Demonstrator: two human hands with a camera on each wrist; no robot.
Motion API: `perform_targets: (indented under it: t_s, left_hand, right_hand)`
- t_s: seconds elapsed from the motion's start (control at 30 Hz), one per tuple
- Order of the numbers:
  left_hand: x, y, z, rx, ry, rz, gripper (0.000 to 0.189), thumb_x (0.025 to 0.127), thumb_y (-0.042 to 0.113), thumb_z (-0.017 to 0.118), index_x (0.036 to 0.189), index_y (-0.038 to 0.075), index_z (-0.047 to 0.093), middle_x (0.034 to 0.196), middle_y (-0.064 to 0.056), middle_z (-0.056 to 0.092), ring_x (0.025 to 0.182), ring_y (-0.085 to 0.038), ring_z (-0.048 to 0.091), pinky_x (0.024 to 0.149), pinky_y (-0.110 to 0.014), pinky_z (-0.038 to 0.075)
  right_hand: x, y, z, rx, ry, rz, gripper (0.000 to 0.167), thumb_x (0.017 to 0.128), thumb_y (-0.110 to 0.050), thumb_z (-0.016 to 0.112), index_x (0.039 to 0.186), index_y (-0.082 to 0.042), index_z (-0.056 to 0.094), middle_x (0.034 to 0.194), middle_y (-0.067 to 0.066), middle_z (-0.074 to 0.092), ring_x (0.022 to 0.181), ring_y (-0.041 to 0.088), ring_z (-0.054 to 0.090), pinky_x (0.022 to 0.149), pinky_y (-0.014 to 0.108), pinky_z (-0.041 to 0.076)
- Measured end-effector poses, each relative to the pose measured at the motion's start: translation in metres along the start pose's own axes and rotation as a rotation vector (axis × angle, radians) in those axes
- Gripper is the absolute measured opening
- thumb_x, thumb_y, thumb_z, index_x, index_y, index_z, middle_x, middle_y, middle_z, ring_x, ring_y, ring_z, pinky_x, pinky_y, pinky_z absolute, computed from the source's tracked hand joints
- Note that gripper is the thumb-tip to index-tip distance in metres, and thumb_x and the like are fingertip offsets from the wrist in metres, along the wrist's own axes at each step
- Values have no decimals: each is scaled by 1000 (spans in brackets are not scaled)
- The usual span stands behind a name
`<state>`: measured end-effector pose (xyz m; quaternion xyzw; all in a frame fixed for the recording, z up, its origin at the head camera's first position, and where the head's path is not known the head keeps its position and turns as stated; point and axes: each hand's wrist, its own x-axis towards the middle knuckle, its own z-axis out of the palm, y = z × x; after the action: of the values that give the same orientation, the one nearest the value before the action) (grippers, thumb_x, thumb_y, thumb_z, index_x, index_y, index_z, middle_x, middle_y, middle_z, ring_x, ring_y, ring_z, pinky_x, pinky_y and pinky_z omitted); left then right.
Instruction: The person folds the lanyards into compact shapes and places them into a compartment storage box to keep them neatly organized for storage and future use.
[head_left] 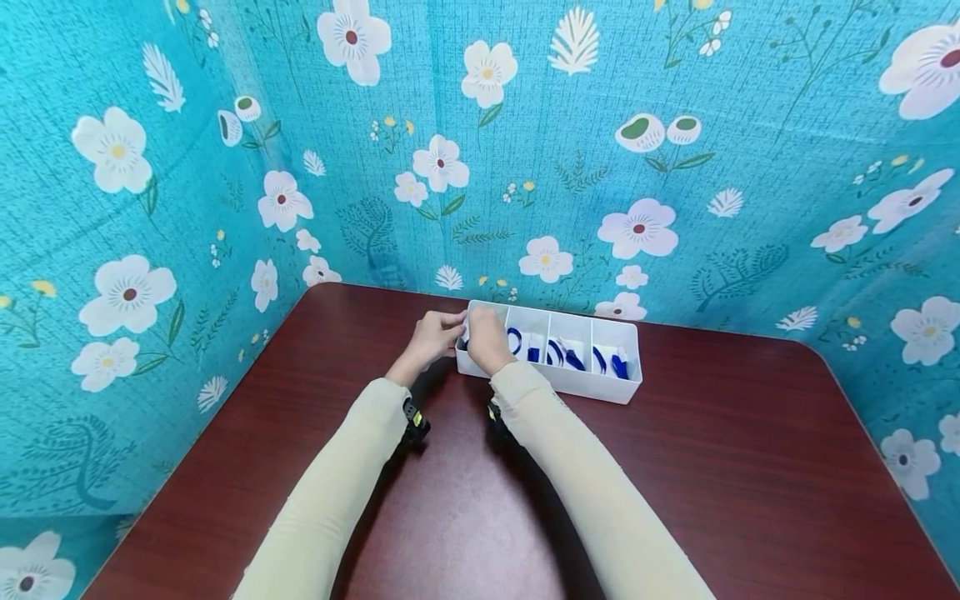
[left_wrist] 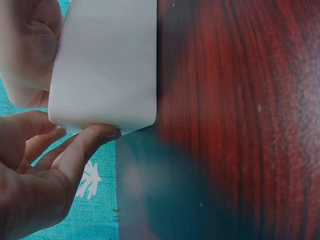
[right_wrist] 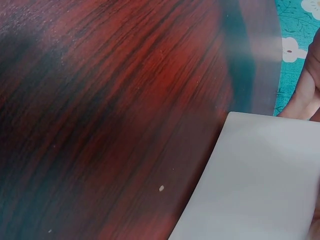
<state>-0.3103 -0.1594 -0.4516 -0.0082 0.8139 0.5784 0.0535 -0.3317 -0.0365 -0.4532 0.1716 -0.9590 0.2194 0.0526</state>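
A long white divided tray (head_left: pixel 592 383) stands near the back of the table. Beside its left end is my left hand (head_left: pixel 433 337), whose fingers touch the end wall and the rim near the corner; the left wrist view shows a fingertip (left_wrist: pixel 105 131) against that wall. My right hand (head_left: pixel 489 340) reaches over the front wall into the leftmost compartment. Its fingertips, and anything between them, are hidden. Blue curved pieces (head_left: pixel 513 340) and other small blue-and-white items (head_left: pixel 619 365), of a kind I cannot tell, lie in the other compartments.
The dark red-brown wooden table (head_left: pixel 720 450) extends on both sides and in front of the tray. Blue flowered cloth (head_left: pixel 525 125) hangs close behind it and along the sides. Each wrist carries a black strap-on device (head_left: pixel 415 421).
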Motion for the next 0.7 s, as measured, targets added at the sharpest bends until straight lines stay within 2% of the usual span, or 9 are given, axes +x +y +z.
perform_targets:
  t_s: [0.37, 0.53, 0.63, 0.7]
  left_hand:
    - [0, 0, 0, 8, 7, 8, 35, 101, 8, 60, 136, 9, 61, 126, -19, 64, 76, -16, 65, 73, -40, 60]
    - [1, -1, 0, 10, 9, 22, 35, 101, 9, 60, 136, 8, 60, 129, -19, 63, 90, -26, 70, 72, -38, 60]
    - [0, -1, 0, 0, 2, 15, 36, 101, 8, 59, 137, 7, 59, 132, -19, 61, 99, -32, 70, 73, -38, 60]
    - [0, -1, 0, -5, -3, 3, 36, 101, 9, 59, 138, 6, 58, 132, -20, 61, 103, -33, 69, 74, -39, 59]
  right_hand:
    - [0, -1, -3, -35, -18, 2, 11, 91, 3, 65, 101, 5, 69, 96, 20, 69, 94, 34, 68, 75, 40, 56]
    - [0, 0, -12, -44, -4, -29, 7, 90, 7, 64, 94, 5, 69, 91, 21, 68, 92, 35, 67, 71, 39, 56]
    - [1, 3, -19, -12, 1, -4, 5, 88, 7, 67, 93, 6, 66, 90, 21, 67, 92, 35, 67, 71, 38, 56]
    - [2, 4, -25, 33, 9, 23, 10, 86, 5, 73, 93, 7, 66, 89, 21, 67, 91, 34, 67, 72, 38, 56]
